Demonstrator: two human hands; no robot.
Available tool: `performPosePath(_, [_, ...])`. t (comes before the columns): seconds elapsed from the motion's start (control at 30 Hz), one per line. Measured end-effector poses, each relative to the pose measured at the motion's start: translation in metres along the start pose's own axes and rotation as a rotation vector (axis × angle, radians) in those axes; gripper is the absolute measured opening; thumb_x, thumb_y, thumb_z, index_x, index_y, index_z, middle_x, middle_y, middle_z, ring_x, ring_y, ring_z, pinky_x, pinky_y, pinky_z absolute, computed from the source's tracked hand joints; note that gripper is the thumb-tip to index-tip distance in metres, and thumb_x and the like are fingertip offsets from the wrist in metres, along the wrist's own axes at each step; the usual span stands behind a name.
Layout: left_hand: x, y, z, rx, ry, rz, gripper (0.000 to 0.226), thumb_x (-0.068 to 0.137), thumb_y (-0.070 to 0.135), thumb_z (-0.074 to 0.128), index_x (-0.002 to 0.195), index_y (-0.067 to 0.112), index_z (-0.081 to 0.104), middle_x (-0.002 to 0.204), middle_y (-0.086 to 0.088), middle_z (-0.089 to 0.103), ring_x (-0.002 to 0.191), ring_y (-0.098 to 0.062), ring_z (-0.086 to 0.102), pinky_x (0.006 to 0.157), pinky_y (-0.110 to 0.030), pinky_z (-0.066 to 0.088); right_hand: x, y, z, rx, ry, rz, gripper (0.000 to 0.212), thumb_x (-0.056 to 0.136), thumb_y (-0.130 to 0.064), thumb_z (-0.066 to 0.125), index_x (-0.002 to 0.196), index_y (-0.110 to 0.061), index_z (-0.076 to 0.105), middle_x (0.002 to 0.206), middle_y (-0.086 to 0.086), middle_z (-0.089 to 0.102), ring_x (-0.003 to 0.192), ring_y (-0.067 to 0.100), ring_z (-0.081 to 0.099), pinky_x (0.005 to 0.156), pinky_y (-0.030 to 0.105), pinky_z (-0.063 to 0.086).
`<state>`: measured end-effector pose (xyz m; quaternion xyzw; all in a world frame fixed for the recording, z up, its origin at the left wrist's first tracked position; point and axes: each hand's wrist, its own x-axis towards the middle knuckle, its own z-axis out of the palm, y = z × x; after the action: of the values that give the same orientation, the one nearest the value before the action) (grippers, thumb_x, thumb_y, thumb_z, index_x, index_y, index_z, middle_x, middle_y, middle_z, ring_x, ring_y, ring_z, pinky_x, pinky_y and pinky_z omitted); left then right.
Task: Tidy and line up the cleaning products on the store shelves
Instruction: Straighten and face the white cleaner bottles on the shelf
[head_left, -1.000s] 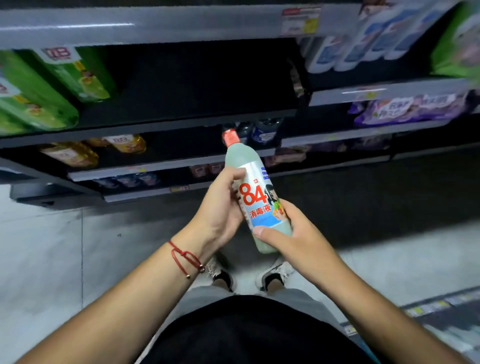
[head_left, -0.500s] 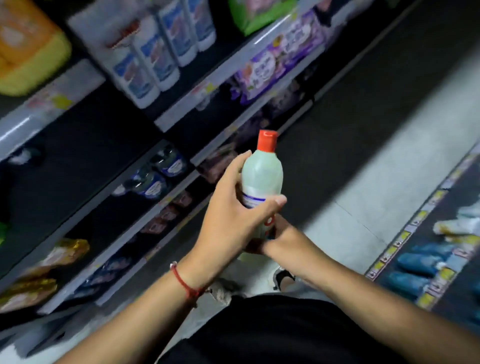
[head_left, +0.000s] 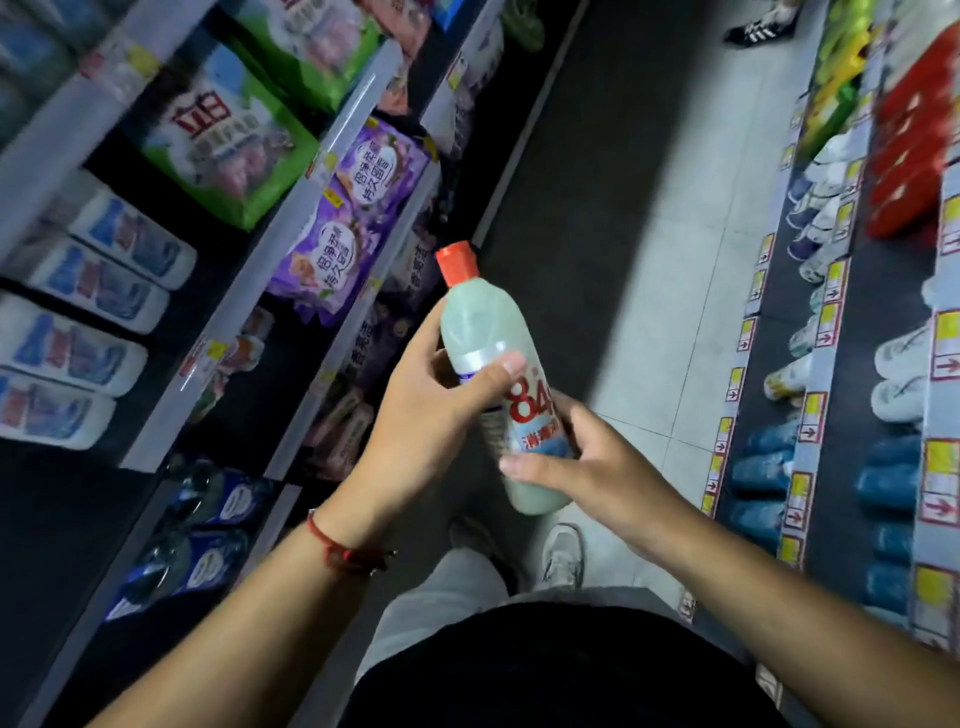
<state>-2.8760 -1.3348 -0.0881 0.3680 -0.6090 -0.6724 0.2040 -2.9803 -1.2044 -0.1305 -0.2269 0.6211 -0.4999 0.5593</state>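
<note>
Two hands hold one pale green disinfectant bottle (head_left: 488, 364) at the centre of the frame, over the aisle floor (head_left: 670, 234) and not on any shelf. The left hand (head_left: 426, 415) wraps the upper body, thumb across the label's top edge and fingers curled behind; the right hand (head_left: 587, 457) cups the lower part, its fingers bent loosely round the base. Its red cap (head_left: 457, 262) points toward the upper middle of the frame, the bottle leaning slightly. It looks like smooth, stiff plastic, nearly full of liquid, so probably moderately heavy and a little slick; the waist just above the label seems the surest place to take hold, with a palm under the base for support. Shelves on the left (head_left: 322, 171) carry purple bags (head_left: 358, 208) and green bags (head_left: 223, 135), with white bottles (head_left: 98, 291) lying at the far left; their metal lips jut toward the aisle. Shelves on the right (head_left: 821, 364) hold blue and white goods behind price tags. Between the two runs the aisle gives open room, though the bottle's proper slot cannot be told.
</note>
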Motion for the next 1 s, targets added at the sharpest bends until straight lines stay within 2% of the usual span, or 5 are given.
performPosePath(0.33, [0.091,0.012,-0.009,-0.014,-0.061,0.022,0.039,0.095,0.026,0.064,0.132,0.017,0.056,0.123,-0.010,0.069,0.113,-0.028,0.067,0.094,-0.040,0.057,0.069,-0.069,-0.044,-0.391,0.224,-0.129,0.072,0.057,-0.057,0.081,0.121,-0.038,0.053,0.110,-0.012,0.068,0.094,0.000,0.068,0.080,0.023,0.056])
performPosePath(0.6, [0.206,0.047,-0.048,0.051,-0.008,0.026,0.028,0.095,0.025,0.064,0.122,0.021,0.061,0.110,0.004,0.074,0.101,-0.008,0.071,0.078,-0.017,0.055,0.187,-0.154,-0.064,-0.558,0.113,-0.053,0.062,0.070,-0.046,0.086,0.121,-0.042,0.050,0.108,-0.018,0.064,0.094,-0.006,0.064,0.069,0.012,0.054])
performPosePath(0.77, [0.280,0.076,-0.074,0.222,0.028,0.099,0.048,0.090,0.051,0.069,0.133,0.034,0.056,0.123,0.012,0.069,0.113,-0.007,0.066,0.099,-0.039,0.053,0.258,-0.197,-0.071,-0.478,0.070,-0.041,0.054,0.070,-0.040,0.088,0.115,-0.040,0.056,0.101,-0.017,0.070,0.090,-0.003,0.069,0.077,0.022,0.058])
performPosePath(0.9, [0.319,0.101,-0.079,0.347,0.078,0.183,0.061,0.091,0.037,0.071,0.145,0.038,0.044,0.131,0.018,0.062,0.121,0.002,0.058,0.100,-0.024,0.049,0.306,-0.217,-0.079,-0.359,-0.002,-0.045,0.059,0.060,-0.042,0.088,0.112,-0.038,0.060,0.102,-0.014,0.074,0.092,0.004,0.072,0.089,0.038,0.058])
performPosePath(1.0, [0.347,0.112,-0.086,0.543,0.151,0.228,0.076,0.092,0.047,0.068,0.156,0.036,0.029,0.150,0.022,0.045,0.136,0.006,0.042,0.112,-0.032,0.042,0.348,-0.234,-0.083,-0.304,-0.100,-0.035,0.069,0.055,-0.045,0.084,0.119,-0.040,0.060,0.107,-0.010,0.075,0.098,0.008,0.072,0.094,0.046,0.056])
